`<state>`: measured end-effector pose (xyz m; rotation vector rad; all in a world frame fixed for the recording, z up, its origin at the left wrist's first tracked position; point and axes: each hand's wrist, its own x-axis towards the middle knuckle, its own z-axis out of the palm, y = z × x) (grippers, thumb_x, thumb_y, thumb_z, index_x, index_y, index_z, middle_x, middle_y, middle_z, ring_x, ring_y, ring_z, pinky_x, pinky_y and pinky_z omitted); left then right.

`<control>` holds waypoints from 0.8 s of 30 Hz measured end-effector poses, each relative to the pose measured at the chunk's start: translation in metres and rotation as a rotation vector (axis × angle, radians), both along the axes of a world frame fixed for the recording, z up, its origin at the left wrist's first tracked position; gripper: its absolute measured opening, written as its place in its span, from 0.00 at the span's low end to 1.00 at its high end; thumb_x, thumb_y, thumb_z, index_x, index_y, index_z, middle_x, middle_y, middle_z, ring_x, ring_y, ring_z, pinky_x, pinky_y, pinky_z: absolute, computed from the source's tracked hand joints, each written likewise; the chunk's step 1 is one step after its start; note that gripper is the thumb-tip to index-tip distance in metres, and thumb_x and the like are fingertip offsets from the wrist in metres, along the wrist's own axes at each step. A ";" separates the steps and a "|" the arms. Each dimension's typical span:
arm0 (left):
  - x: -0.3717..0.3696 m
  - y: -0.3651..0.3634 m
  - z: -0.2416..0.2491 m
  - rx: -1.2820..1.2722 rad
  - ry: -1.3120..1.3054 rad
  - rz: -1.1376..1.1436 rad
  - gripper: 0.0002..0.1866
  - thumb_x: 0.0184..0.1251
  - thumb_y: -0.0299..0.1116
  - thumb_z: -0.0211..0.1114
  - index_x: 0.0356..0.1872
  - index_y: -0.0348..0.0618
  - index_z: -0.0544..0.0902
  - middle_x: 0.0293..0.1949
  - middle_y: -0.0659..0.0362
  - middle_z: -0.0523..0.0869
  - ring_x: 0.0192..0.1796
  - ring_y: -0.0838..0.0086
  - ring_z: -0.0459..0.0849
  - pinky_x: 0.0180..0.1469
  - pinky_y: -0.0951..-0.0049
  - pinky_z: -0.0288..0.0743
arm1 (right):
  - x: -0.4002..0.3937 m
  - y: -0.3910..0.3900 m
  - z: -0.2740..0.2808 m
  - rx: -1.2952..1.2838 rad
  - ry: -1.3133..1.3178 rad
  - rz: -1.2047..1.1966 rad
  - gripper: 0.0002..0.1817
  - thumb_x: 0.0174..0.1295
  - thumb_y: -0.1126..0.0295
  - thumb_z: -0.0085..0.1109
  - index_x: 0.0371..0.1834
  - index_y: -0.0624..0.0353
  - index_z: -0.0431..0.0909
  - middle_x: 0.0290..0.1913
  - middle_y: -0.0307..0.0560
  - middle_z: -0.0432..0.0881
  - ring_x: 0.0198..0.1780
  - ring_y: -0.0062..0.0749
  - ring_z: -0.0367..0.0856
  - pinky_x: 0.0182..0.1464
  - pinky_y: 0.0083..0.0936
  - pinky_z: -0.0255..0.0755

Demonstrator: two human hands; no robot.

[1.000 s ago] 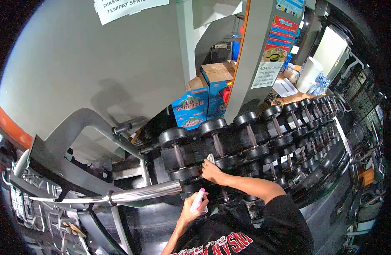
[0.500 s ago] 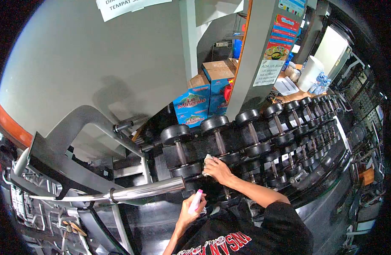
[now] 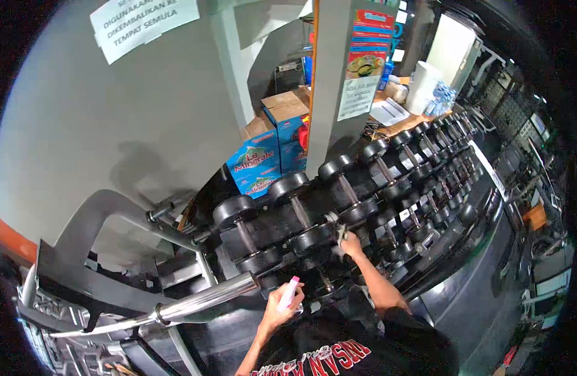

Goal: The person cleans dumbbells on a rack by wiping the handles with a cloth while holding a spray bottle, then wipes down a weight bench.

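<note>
My left hand [image 3: 276, 308] is wrapped round a small white bottle with a pink top [image 3: 289, 294], held upright close to my body. Further forward and to the right, my right hand [image 3: 351, 245] grips a pale cloth [image 3: 341, 234], partly blurred. That cloth is at the near end of a black round-headed dumbbell [image 3: 310, 239] on the upper rack tier. Left of it lies another dumbbell [image 3: 244, 236] with a metal handle; to the right sits a third dumbbell [image 3: 348, 188].
More dumbbells [image 3: 420, 216] fill a lower tier. A chrome bar end [image 3: 238, 287] juts in at left, near my left hand. Behind the rack stand blue water cartons [image 3: 255, 160], a grey pillar [image 3: 331, 94] and a wooden counter [image 3: 404, 124] with papers and bottles.
My right hand has moved right along the rack with the cloth, from between two dumbbells to a dumbbell's near end. The left hand keeps the bottle. My view has shifted right.
</note>
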<state>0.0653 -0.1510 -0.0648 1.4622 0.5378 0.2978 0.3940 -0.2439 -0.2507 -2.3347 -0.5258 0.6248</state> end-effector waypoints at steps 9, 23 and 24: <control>0.007 0.003 0.012 0.030 0.031 -0.076 0.08 0.60 0.24 0.64 0.40 0.35 0.80 0.31 0.62 0.81 0.27 0.83 0.78 0.30 0.79 0.72 | -0.037 0.033 -0.155 1.295 1.471 -0.477 0.15 0.69 0.62 0.41 0.38 0.55 0.78 0.38 0.44 0.83 0.42 0.39 0.81 0.49 0.43 0.77; 0.002 -0.003 0.008 -0.007 0.032 -0.040 0.13 0.64 0.23 0.62 0.49 0.32 0.76 0.32 0.60 0.81 0.25 0.79 0.79 0.28 0.79 0.73 | -0.150 0.006 0.063 1.083 1.202 -0.634 0.21 0.71 0.53 0.47 0.58 0.55 0.73 0.47 0.42 0.82 0.44 0.30 0.82 0.46 0.34 0.77; 0.004 -0.004 0.012 0.025 0.020 -0.047 0.13 0.64 0.23 0.62 0.49 0.32 0.76 0.32 0.60 0.81 0.26 0.79 0.79 0.29 0.79 0.73 | -0.146 0.003 0.059 1.105 1.390 -0.621 0.21 0.72 0.53 0.43 0.56 0.56 0.74 0.49 0.44 0.82 0.46 0.32 0.82 0.50 0.32 0.77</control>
